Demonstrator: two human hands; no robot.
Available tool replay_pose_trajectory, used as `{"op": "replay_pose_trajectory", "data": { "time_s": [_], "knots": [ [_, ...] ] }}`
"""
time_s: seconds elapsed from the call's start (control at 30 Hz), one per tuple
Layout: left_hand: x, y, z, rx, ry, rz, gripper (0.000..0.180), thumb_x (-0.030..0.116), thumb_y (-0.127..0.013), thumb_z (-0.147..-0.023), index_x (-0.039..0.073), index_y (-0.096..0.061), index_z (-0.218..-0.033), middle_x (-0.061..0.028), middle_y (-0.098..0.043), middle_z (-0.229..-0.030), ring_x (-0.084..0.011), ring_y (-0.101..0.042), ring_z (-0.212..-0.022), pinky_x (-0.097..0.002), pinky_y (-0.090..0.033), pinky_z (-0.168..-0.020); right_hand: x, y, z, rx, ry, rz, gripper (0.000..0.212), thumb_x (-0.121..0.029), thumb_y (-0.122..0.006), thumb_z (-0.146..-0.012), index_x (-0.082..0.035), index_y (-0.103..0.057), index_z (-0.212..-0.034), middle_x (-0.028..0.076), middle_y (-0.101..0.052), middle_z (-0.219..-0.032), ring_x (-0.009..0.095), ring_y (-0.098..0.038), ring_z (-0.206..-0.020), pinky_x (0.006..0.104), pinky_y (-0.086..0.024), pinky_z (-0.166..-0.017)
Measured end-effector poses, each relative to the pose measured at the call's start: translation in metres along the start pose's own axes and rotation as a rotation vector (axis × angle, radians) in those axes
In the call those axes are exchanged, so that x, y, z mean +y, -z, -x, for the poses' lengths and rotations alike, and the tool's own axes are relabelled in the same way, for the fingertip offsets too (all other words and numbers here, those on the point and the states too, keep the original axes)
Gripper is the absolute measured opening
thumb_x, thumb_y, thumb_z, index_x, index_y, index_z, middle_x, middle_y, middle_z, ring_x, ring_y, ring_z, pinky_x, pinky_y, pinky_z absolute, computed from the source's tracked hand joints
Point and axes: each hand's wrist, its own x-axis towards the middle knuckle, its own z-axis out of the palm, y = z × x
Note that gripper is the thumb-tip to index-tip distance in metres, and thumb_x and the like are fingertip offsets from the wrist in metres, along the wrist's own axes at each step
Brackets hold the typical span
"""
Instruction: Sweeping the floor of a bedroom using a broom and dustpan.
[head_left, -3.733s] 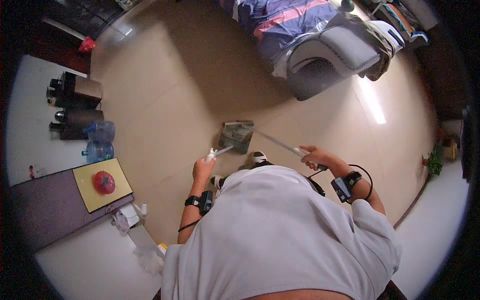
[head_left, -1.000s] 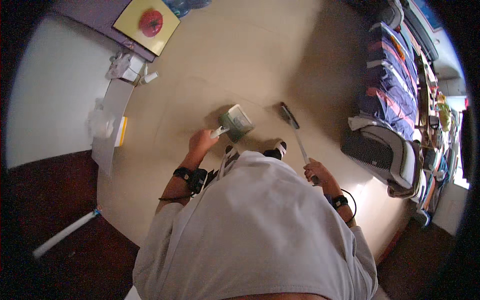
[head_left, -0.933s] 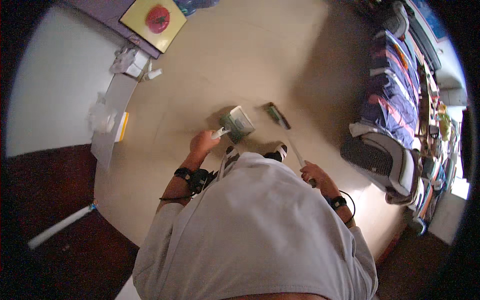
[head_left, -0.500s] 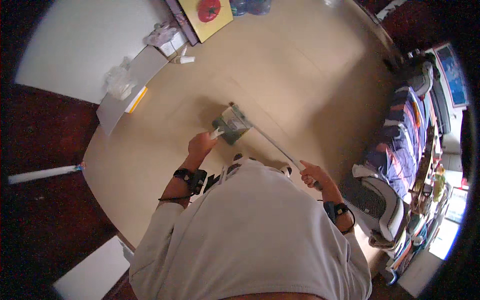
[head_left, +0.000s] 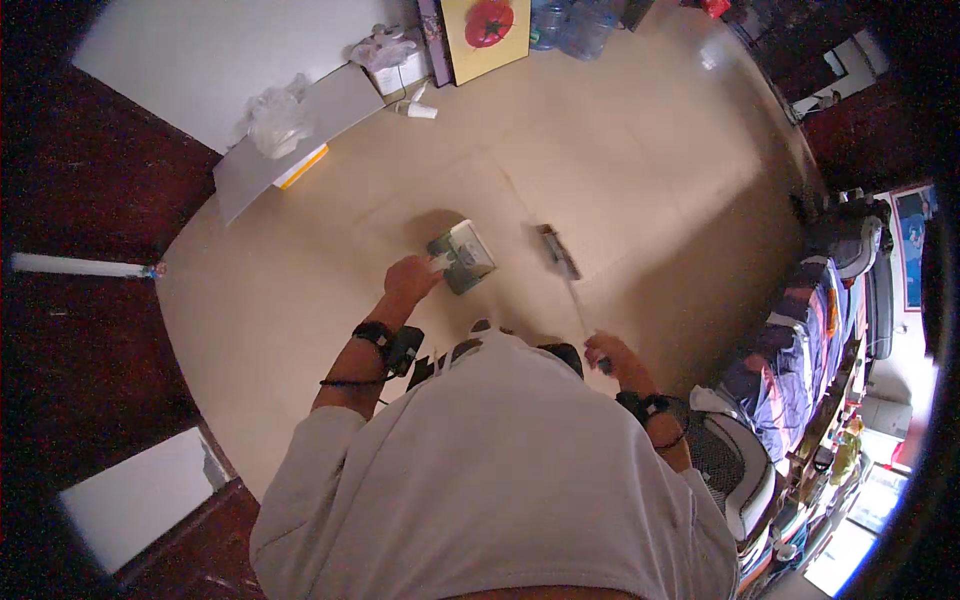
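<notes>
My left hand point(head_left: 412, 281) is closed around the pale handle of a dustpan point(head_left: 468, 256). The dustpan is green and light-coloured and hangs over the floor or rests on it; I cannot tell which. My right hand point(head_left: 612, 358) grips the long thin handle of a broom. The broom point(head_left: 557, 251) has a dark, narrow head, slightly blurred, at floor level to the right of the dustpan and apart from it.
Tan floor point(head_left: 400, 210) spreads around me. At the far left a white hair-dryer-like object point(head_left: 416, 108) lies beside a grey panel point(head_left: 300, 130) with a plastic bag point(head_left: 280, 118). Blue water bottles point(head_left: 580, 30) stand far ahead. A mesh chair point(head_left: 735, 460) is close on the right.
The broom head has swung right, away from the dustpan, where it was touching or overlapping it. My view has turned a little, and the dustpan stays close to my left hand.
</notes>
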Motion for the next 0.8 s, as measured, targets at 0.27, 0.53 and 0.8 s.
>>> {"op": "replay_pose_trajectory", "data": {
  "time_s": [0.27, 0.53, 0.8],
  "knots": [
    [0.0, 0.013, -0.031, -0.14, 0.078, 0.069, 0.046, 0.046, -0.059, -0.079, 0.01, -0.065, -0.108, -0.0153, -0.067, -0.097, -0.034, -0.064, -0.091, -0.0444, -0.051, -0.083, -0.084, -0.042, -0.008, -0.081, -0.494, 0.005, 0.04, -0.015, -0.058, -0.085, -0.001, -0.054, -0.122, 0.006, -0.06, -0.074, 0.016, -0.057, -0.069, 0.0305, -0.047, -0.061],
    [-0.016, 0.002, -0.038, 0.001, 0.16, 0.011, 0.048, 0.048, -0.059, -0.08, 0.015, -0.064, -0.115, -0.0117, -0.066, -0.106, -0.0312, -0.064, -0.094, -0.0422, -0.051, -0.085, -0.144, 0.025, -0.044, 0.128, -0.586, -0.187, 0.044, -0.02, -0.057, -0.09, -0.008, -0.048, -0.131, 0.004, -0.06, -0.069, 0.018, -0.057, -0.068, 0.0316, -0.047, -0.058],
    [0.005, -0.014, -0.09, 0.063, 0.214, 0.127, 0.044, 0.046, -0.059, -0.08, 0.021, -0.064, -0.115, -0.0117, -0.067, -0.105, -0.0314, -0.063, -0.097, -0.0433, -0.051, -0.085, -0.136, 0.099, -0.155, 0.011, -0.626, -0.354, 0.028, -0.032, -0.059, -0.09, -0.013, -0.055, -0.111, 0.007, -0.057, -0.071, 0.021, -0.052, -0.052, 0.0369, -0.045, -0.045]
  ]
}}
